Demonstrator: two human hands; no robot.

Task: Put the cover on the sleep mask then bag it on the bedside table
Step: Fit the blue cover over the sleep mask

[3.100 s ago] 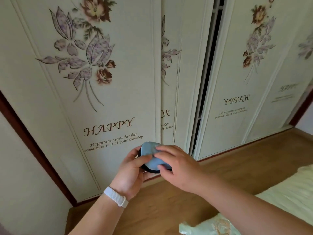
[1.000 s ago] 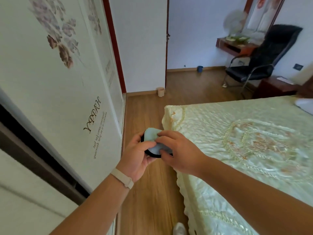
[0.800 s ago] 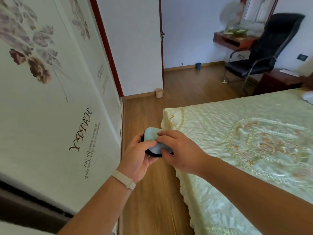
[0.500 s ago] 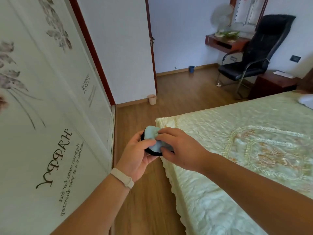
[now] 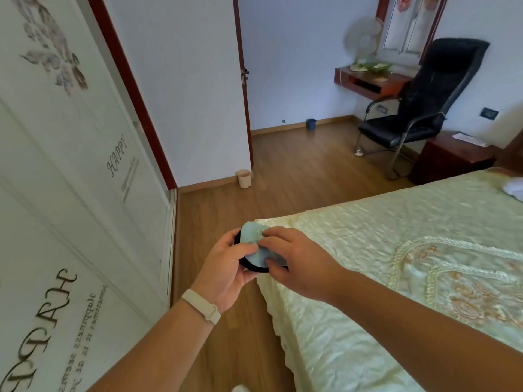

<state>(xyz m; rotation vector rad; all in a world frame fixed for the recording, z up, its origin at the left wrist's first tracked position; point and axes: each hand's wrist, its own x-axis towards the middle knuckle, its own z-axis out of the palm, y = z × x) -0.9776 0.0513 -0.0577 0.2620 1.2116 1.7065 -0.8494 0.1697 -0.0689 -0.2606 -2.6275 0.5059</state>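
Observation:
A light blue sleep mask (image 5: 254, 238) with a black rim is held in front of me, above the corner of the bed. My left hand (image 5: 225, 267) grips it from the left and below, a white band on that wrist. From the right, my right hand (image 5: 294, 263) pinches the blue fabric with its fingertips. Most of the mask is hidden under my fingers. A dark red bedside table (image 5: 452, 158) with a white paper on top stands far right, beyond the bed.
A bed with a pale green embroidered cover (image 5: 396, 264) fills the right side. White wardrobe doors (image 5: 70, 193) run along the left. A wooden floor aisle (image 5: 215, 222) lies between them. A black office chair (image 5: 424, 108) and a small beige bin (image 5: 244, 178) stand further off.
The view has swung from the wardrobe doors round to the room and the bed. Both hands keep the same grip on the mask in front of me.

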